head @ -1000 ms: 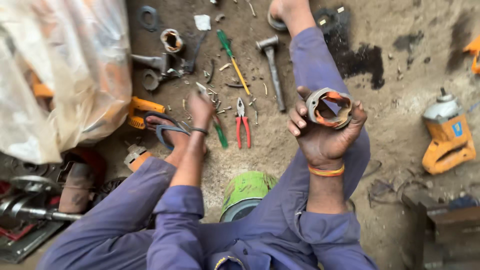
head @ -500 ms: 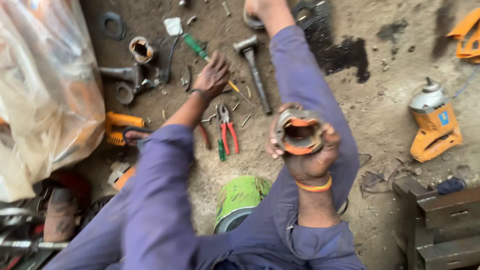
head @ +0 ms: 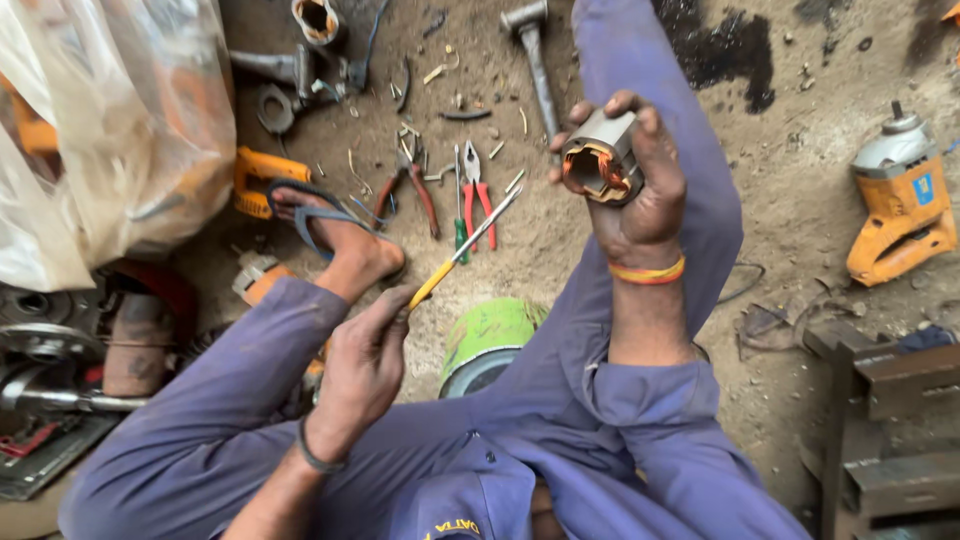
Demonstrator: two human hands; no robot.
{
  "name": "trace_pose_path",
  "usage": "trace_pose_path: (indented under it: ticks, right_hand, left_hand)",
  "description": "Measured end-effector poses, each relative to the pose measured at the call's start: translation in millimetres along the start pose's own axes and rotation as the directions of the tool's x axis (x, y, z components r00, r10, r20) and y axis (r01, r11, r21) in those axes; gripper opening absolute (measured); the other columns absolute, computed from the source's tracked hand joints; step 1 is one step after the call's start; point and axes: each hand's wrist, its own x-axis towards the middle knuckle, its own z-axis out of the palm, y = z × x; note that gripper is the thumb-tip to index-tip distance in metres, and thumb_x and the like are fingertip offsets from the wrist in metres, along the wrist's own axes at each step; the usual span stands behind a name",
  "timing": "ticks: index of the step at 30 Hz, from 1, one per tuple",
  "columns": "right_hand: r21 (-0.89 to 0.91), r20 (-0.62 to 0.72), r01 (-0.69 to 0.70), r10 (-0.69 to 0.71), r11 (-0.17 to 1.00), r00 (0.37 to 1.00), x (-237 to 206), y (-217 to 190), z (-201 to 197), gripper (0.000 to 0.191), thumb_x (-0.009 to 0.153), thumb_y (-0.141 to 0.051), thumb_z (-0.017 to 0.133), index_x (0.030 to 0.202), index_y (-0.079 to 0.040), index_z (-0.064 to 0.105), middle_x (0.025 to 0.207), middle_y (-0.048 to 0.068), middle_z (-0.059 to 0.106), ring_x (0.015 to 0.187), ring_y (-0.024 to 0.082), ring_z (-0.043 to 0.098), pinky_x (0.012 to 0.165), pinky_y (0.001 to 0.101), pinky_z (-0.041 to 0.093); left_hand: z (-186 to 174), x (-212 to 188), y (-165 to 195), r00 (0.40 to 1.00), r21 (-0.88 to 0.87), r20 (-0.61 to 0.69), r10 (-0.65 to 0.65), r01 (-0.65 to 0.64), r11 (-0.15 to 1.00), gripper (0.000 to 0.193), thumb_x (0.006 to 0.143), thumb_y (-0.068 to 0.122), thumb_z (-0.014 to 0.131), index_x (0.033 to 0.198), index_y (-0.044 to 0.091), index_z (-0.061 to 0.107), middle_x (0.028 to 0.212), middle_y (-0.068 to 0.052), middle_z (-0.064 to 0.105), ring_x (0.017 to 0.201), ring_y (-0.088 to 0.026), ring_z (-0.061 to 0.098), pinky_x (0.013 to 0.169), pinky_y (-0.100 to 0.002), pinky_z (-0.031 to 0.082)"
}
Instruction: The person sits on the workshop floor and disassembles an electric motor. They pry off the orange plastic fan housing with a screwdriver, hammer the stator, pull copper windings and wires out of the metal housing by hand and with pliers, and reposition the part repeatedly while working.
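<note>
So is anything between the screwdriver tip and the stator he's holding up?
Nothing visible. The left hand holds the yellow-handled screwdriver, its tip pointing up toward the stator gripped in the right hand. Only open air lies between them; the pliers lie on the ground beneath.

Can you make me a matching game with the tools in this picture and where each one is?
Things:
1. yellow-handled screwdriver
2. round metal motor part with copper windings
3. red-handled pliers
4. orange power tool body

Places:
A. on the dirt, far right
B. in the left hand
C. on the ground between the legs
D. in the right hand

Pairs: 1-B, 2-D, 3-C, 4-A
</note>
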Motion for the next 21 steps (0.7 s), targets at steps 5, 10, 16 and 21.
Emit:
trace_pose_path:
  ticks: [5, 10, 16, 21]
  right_hand:
    - [-0.085, 0.021, -0.03, 0.032, 0.996, 0.999, -8, 11, -4, 0.028, 0.113, -0.029, 0.06, 0.126, -0.004, 0.057, 0.121, 0.02, 0.061, 0.107, 0.035, 0.069, 0.09, 0.0492, 0.063]
    - [-0.19, 0.048, 0.033, -0.024, 0.981, 0.999, -5, 18, 8, 0.024, 0.117, -0.025, 0.059, 0.124, -0.002, 0.06, 0.122, 0.019, 0.062, 0.107, 0.034, 0.07, 0.092, 0.0484, 0.063]
    - [-0.429, 0.137, 0.18, -0.133, 0.885, 0.982, -3, 30, 6, 0.021, 0.119, -0.023, 0.058, 0.126, -0.004, 0.062, 0.123, 0.017, 0.062, 0.107, 0.029, 0.068, 0.093, 0.0481, 0.061]
    - [-0.293, 0.062, 0.072, -0.056, 0.953, 0.997, -3, 32, 2, 0.031, 0.121, -0.034, 0.052, 0.134, -0.006, 0.056, 0.119, 0.013, 0.058, 0.105, 0.028, 0.065, 0.096, 0.0477, 0.056]
  left_hand:
    - [17, -4, 19, 0.962, 0.194, -0.167, 0.216, -0.183, 0.964, 0.028, 0.1, 0.012, 0.062, 0.128, 0.016, 0.065, 0.1, -0.012, 0.071, 0.081, -0.035, 0.071, 0.063, -0.043, 0.056]
    - [9, -6, 31, 0.998, 0.256, -0.05, 0.033, -0.019, 0.967, 0.033, 0.096, 0.016, 0.064, 0.13, 0.019, 0.067, 0.089, -0.009, 0.069, 0.071, -0.036, 0.068, 0.054, -0.049, 0.051]
    - [5, -2, 35, 0.998, 0.301, -0.04, -0.047, 0.057, 0.952, 0.034, 0.097, 0.017, 0.064, 0.13, 0.018, 0.067, 0.086, -0.012, 0.066, 0.065, -0.038, 0.066, 0.052, -0.051, 0.05]
    - [2, -3, 38, 0.998, 0.222, -0.018, -0.057, 0.059, 0.973, 0.033, 0.097, 0.016, 0.063, 0.13, 0.018, 0.066, 0.085, -0.011, 0.066, 0.066, -0.038, 0.066, 0.054, -0.051, 0.051]
